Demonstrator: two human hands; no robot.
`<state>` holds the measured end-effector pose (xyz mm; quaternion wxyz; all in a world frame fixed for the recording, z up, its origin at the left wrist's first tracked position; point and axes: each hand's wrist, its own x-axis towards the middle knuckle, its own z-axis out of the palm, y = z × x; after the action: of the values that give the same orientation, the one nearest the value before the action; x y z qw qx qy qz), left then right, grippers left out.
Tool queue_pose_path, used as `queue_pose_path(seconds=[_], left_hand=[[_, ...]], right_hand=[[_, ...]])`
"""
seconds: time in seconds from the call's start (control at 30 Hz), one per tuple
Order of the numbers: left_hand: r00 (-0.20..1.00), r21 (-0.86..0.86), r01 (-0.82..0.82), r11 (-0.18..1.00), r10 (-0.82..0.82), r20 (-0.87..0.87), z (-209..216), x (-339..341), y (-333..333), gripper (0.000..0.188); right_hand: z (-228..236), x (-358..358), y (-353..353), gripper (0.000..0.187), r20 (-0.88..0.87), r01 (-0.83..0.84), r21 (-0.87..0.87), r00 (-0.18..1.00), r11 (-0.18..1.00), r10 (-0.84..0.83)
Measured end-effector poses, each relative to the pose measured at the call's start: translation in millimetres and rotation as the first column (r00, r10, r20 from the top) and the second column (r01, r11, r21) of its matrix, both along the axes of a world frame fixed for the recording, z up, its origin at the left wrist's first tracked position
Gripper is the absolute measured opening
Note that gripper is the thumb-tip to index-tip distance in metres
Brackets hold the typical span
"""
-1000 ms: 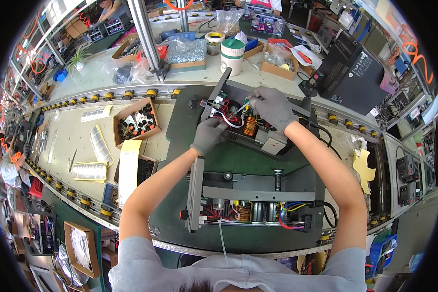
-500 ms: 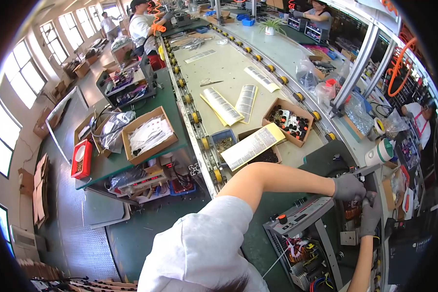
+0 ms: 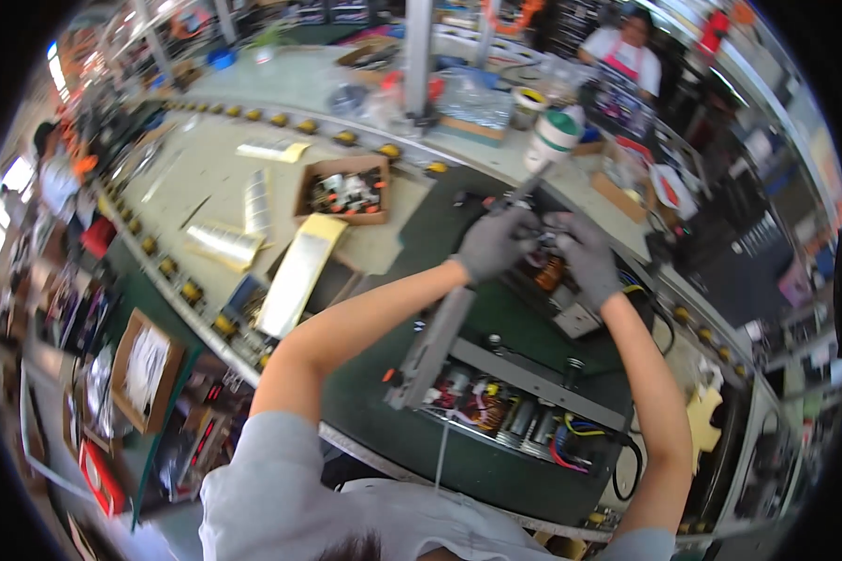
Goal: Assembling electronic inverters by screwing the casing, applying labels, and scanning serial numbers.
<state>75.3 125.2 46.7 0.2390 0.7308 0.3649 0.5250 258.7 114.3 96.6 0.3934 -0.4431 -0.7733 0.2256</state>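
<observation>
Both my hands wear grey gloves and meet over the farther of two open metal-cased electrical units. My left hand (image 3: 498, 243) has its fingers curled in at the panel end of that unit. My right hand (image 3: 585, 257) comes from the right, its fingers bent close to the left ones. A small dark piece seems to lie between the fingertips, too blurred to name. Below the hands, a copper-coloured coil (image 3: 550, 273) shows inside the far unit. Nearer to me, the second unit (image 3: 533, 383) has a grey bar across its top, with coils and coloured wires exposed.
A cardboard box (image 3: 386, 213) of small parts with orange pieces stands left of my hands. A yellow-edged label sheet (image 3: 299, 276) lies nearer. Rollers (image 3: 192, 292) line the bench. Beyond my hands stands a white-and-green container (image 3: 554, 136); a co-worker (image 3: 627, 56) is farther back.
My view has swung to the right, bringing the two units toward the middle. My hands stay at the far unit, their fingertips still close together.
</observation>
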Motion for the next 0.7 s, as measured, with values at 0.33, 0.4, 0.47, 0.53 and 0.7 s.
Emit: queue_pose_path(seconds=[0.33,0.4,0.47,0.53,0.7], left_hand=[[0.993,-0.138,0.054,0.989,-0.067,-0.098,6,8,-6,0.021],[0.994,-0.129,0.058,0.99,-0.07,-0.088,4,6,-5,0.022],[0.994,-0.121,0.067,0.99,-0.077,-0.078,1,6,-4,0.022],[0.993,-0.137,0.112,0.984,-0.116,-0.023,2,7,-3,0.022],[0.993,-0.155,0.116,0.981,-0.119,-0.006,3,13,0,0.022]], right_hand=[[10,-1,-19,0.023,-0.163,0.056,-0.312,0.98,0.948,-0.111],[7,-2,-16,0.023,-0.141,0.052,-0.285,0.985,0.957,-0.096],[5,-1,-15,0.023,-0.118,0.053,-0.258,0.989,0.965,-0.086],[5,0,-14,0.023,-0.138,0.056,-0.281,0.986,0.958,-0.098],[9,4,-14,0.023,-0.08,0.073,-0.227,0.992,0.971,-0.093]])
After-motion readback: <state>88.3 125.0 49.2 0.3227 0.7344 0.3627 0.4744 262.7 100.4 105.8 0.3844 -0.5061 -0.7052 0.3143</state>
